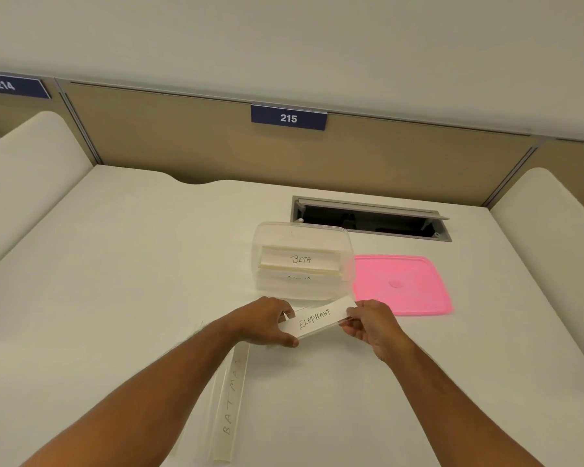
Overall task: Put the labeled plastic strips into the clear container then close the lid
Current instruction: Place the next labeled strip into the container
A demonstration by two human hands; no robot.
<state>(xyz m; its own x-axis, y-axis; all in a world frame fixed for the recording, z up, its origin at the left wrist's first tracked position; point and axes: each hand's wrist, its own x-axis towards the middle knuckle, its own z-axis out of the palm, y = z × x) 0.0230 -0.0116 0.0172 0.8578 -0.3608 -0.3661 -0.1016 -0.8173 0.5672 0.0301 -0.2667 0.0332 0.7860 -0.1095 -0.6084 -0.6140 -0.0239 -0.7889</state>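
Note:
A clear plastic strip labeled ELEPHANT (316, 319) is held between both hands just in front of the clear container (267, 230). My left hand (267, 320) grips its left end and my right hand (371, 323) pinches its right end. Inside the container lies a strip labeled BETA (300, 259), with another strip partly visible beneath it. The pink lid (402, 284) lies flat on the desk to the right of the container. A strip labeled BATMAN (231, 399) lies on the desk under my left forearm, partly hidden.
A white desk (132, 264) carries everything. An open cable slot (368, 220) sits behind the container. Tan partition panels with signs 214 and 215 (288, 117) stand at the back. Curved white dividers flank both sides.

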